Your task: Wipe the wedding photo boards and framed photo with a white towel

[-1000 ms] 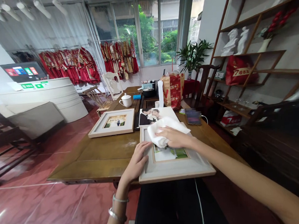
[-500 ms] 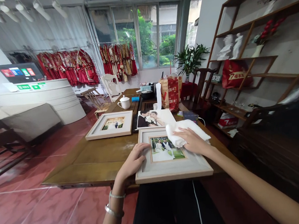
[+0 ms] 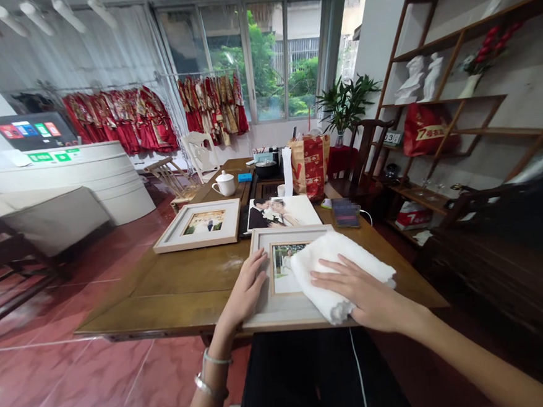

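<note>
A picture frame (image 3: 270,308) with a pale border lies flat at the table's near edge. It holds a photo (image 3: 282,270) of a couple outdoors, its right part covered. My right hand (image 3: 352,288) holds a white cloth (image 3: 321,256) down on the frame's right side, the fingers laid out across its top and the thumb side by the bunched near edge. The cloth hides the frame's right rim and hangs over it. My left hand (image 3: 249,285) rests open on the frame's left rim, fingers stretched out and touching it.
On the wooden table (image 3: 180,296) are a second framed photo (image 3: 171,235), a large unframed wedding print (image 3: 304,210), a lidded white mug (image 3: 224,184), a phone (image 3: 345,214) on a cable and a red-and-tan paper bag (image 3: 310,167). Wooden shelves (image 3: 450,101) stand at right.
My right hand has slid the white cloth toward me across the frame, and the cloth is spread wider over the photo's right part. My left hand stays at the left rim, shifted slightly.
</note>
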Available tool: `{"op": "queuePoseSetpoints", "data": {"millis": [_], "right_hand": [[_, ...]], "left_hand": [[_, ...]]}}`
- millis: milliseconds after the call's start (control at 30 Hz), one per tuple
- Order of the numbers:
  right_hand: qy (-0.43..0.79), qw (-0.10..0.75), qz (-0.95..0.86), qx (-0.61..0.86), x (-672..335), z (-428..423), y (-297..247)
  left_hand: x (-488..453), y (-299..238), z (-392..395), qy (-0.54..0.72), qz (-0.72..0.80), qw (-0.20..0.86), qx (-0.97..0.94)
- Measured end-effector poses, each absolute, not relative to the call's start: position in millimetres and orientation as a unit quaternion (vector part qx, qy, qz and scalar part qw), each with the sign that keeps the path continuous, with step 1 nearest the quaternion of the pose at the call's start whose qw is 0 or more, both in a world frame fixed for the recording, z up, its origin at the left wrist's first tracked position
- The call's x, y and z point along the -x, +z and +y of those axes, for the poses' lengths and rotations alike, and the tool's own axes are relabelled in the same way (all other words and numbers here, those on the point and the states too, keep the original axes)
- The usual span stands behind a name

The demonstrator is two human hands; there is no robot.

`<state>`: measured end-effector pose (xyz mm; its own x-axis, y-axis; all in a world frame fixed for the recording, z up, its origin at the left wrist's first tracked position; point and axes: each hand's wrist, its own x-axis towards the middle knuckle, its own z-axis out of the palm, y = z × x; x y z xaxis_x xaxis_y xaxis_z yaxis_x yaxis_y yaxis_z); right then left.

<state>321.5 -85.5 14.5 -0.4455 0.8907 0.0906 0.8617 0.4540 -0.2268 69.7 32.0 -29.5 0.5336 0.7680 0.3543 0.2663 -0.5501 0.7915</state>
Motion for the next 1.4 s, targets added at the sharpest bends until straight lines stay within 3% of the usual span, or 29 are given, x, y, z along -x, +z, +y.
{"op": "queuePoseSetpoints", "data": {"millis": [233, 500, 667, 933, 1100, 1400], "right_hand": [[0.099, 0.087, -0.816, 0.563, -312, -110, 25], [-0.018, 0.121, -0.748, 0.652, -346, -33, 21], [-0.025, 0.136, -0.736, 0.663, -342, -10, 13], [0.074, 0.095, -0.848, 0.516, -314, -86, 16], [0.081, 0.076, -0.842, 0.528, -317, -116, 30], [-0.037, 0.12, -0.752, 0.647, -358, -19, 22]], "left_hand": [[-65, -26, 33, 0.341, 0.317, 0.352, -0.812], [-57, -21, 30, 0.341, 0.28, 0.369, -0.818], [-56, -22, 29, 0.335, 0.278, 0.374, -0.819], [-55, -22, 31, 0.315, 0.273, 0.378, -0.826], [-56, -21, 29, 0.329, 0.271, 0.382, -0.82], [-57, -20, 31, 0.329, 0.268, 0.396, -0.814]]}}
